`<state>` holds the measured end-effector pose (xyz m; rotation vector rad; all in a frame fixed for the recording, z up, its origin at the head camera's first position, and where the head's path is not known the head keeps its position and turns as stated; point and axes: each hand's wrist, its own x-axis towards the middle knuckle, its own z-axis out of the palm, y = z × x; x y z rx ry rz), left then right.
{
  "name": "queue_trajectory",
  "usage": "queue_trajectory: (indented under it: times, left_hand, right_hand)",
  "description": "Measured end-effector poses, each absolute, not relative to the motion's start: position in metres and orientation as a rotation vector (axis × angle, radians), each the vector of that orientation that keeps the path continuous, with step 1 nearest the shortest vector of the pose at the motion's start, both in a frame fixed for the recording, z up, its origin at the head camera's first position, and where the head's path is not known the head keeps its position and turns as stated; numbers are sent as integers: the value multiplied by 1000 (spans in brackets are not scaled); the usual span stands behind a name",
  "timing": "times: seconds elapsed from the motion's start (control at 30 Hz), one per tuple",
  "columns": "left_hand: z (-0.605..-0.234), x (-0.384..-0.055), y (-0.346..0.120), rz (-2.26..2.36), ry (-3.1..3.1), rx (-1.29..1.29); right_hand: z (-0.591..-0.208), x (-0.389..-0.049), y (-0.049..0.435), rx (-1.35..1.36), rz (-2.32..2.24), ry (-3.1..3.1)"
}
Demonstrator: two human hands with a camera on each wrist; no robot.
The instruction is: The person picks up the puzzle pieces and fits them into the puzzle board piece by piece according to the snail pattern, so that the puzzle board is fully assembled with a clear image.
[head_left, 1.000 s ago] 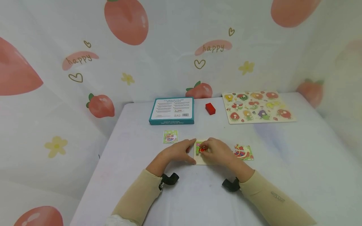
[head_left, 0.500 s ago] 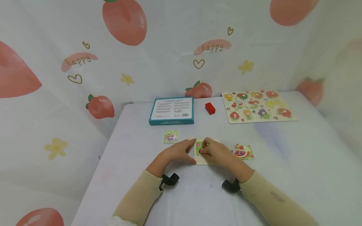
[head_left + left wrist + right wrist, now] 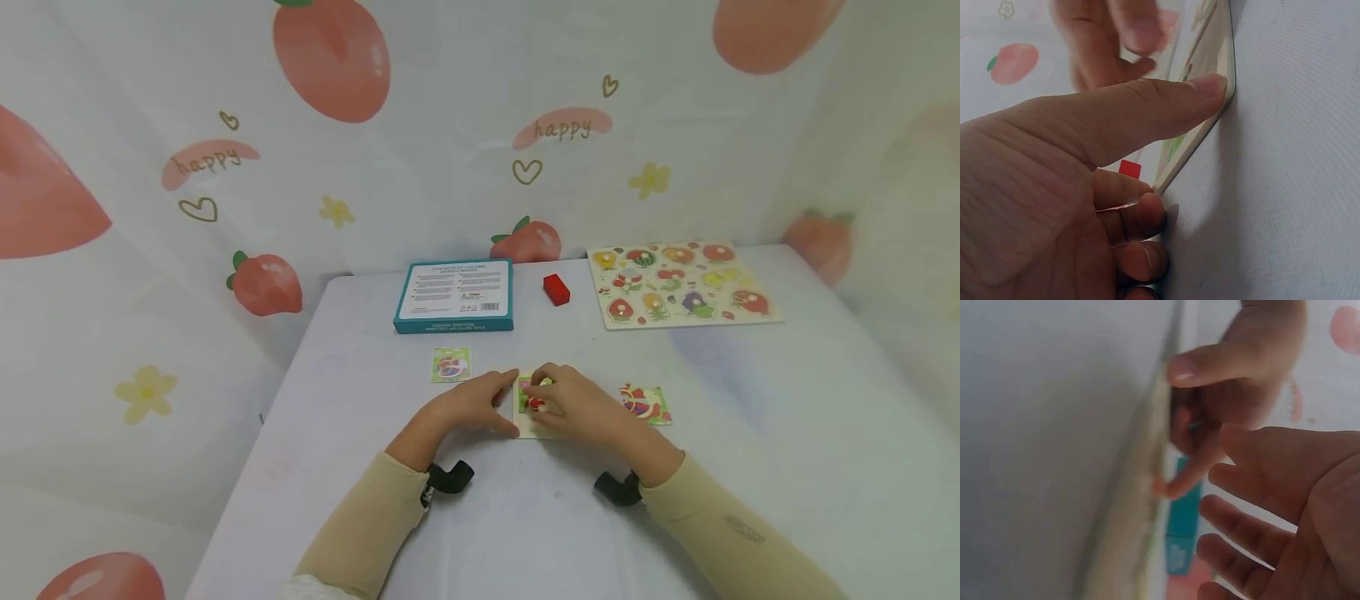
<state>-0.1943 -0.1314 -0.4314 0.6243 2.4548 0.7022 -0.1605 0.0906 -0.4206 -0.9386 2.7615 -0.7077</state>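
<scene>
Left grip (image 3: 476, 404) held wooden board (image 3: 527, 427) by left edge, thumb at near corner, index finger at far corner. Right grip (image 3: 583, 410) released, fingers relaxed just above board. Board lay on desk (image 3: 525, 525), gaps separating it from small card (image 3: 451, 365) left and picture card (image 3: 656, 407) right. Farther out: teal box (image 3: 454, 292), red block (image 3: 557, 289), fruit board (image 3: 686, 286) near desk's far edge.

Free passage between red block (image 3: 557, 289) and small board (image 3: 531, 428), left hand (image 3: 467, 404) at its left edge, right hand (image 3: 581, 407) over it
</scene>
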Motion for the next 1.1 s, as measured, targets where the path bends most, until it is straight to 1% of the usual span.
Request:
queue_trajectory:
  times: [0.07, 0.2, 0.47, 0.63, 0.8, 1.1]
  left_hand:
    - [-432, -195, -132, 710, 2453, 624]
    - [-434, -194, -131, 717, 2455, 619]
    - [-433, -193, -130, 705, 2461, 588]
    - [-434, -195, -130, 699, 2460, 592]
    - [-436, -196, -131, 691, 2464, 607]
    - [-435, -196, -131, 692, 2458, 601]
  right_hand:
    - [-410, -158, 93, -883, -752, 2756]
    - [-389, -152, 101, -854, -815, 2772]
    - [-353, -140, 122, -946, -907, 2837]
    - [-336, -132, 136, -951, -945, 2856]
    - [-323, -126, 150, -962, -975, 2893]
    - [-313, -124, 177, -947, -1033, 2980]
